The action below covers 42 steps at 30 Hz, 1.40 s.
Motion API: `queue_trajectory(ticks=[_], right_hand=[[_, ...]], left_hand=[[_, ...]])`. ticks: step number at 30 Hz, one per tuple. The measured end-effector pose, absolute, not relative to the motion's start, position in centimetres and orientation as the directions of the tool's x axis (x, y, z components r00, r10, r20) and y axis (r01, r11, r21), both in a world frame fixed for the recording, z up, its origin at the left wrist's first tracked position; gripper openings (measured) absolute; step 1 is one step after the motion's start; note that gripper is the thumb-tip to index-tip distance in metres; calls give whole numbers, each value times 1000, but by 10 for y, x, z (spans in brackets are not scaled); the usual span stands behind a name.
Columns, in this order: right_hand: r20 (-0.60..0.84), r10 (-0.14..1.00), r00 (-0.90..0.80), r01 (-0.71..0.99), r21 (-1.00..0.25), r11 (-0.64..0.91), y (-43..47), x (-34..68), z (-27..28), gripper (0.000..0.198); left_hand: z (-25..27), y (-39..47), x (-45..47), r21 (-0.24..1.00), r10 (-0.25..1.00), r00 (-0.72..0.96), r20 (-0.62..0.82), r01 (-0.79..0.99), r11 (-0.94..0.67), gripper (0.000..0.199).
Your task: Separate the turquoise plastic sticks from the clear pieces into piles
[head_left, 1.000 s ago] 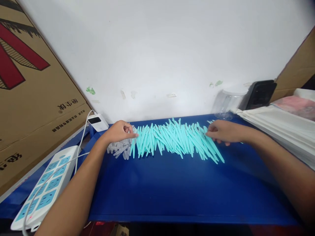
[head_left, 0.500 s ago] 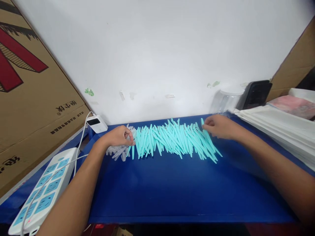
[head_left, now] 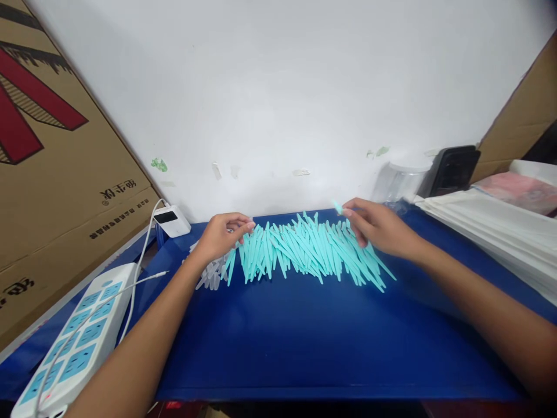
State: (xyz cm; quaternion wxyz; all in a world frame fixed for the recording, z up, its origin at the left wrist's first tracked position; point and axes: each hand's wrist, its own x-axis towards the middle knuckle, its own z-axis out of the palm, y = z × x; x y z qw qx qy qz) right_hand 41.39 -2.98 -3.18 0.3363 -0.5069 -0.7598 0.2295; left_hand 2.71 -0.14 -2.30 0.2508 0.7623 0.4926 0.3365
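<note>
Head view, turquoise sticks (head_left: 304,247), carton (head_left: 56,191) (Chinese lettering (head_left: 118,191))

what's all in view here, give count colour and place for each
teal sticks: many, teal, row across table
clear pieces: many, translucent, row's left end
table: one, blue, beneath
power strip: one, white with blue sockets, left
cables: two or more, white, left
screen device: one, white, back left
cardboard: two areas, brown, left and right
jar: one, clear, back right
dark items: count unclear, black, beside jar
stack: one, white, right
pink item: one, pink, far right
wall: one, white, behind
left hand: one, bare, row's left end, hold unclear
right hand: one, bare, row's right end, pinching a teal stick
</note>
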Motion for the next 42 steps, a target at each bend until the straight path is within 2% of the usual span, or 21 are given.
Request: queue_trajectory(ticks=[4, 8, 11, 14, 20, 27, 42], right_hand=[[309, 883, -353, 606, -644, 467, -37, 402, -33, 48], [297, 846, -444, 572, -632, 522, -43, 393, -34, 48], [319, 829, -460, 553, -628, 548, -47, 388, -36, 35], [313, 840, -444, 534, -660, 528, -49, 385, -38, 30], [296, 871, -392, 493, -732, 470, -51, 382, -40, 30], [327, 861, -390, 498, -712, 496, -53, 382, -37, 29], [266, 850, -455, 424, -774, 469, -62, 370, -36, 28]], left_hand=[[-36, -16, 59, 816, 913, 309, 267, 431, -384, 47], [-45, -26, 75, 827, 872, 404, 277, 362, -430, 41], [-47, -31, 79, 821, 871, 408, 275, 372, -433, 37], [-45, -34, 82, 824, 885, 392, 250, 394, -407, 34], [-40, -39, 87, 818, 892, 387, 232, 419, -395, 31], [-39, -39, 86, 800, 888, 395, 238, 439, -409, 34], [-44, -52, 98, 871, 874, 451, 181, 339, -355, 24]])
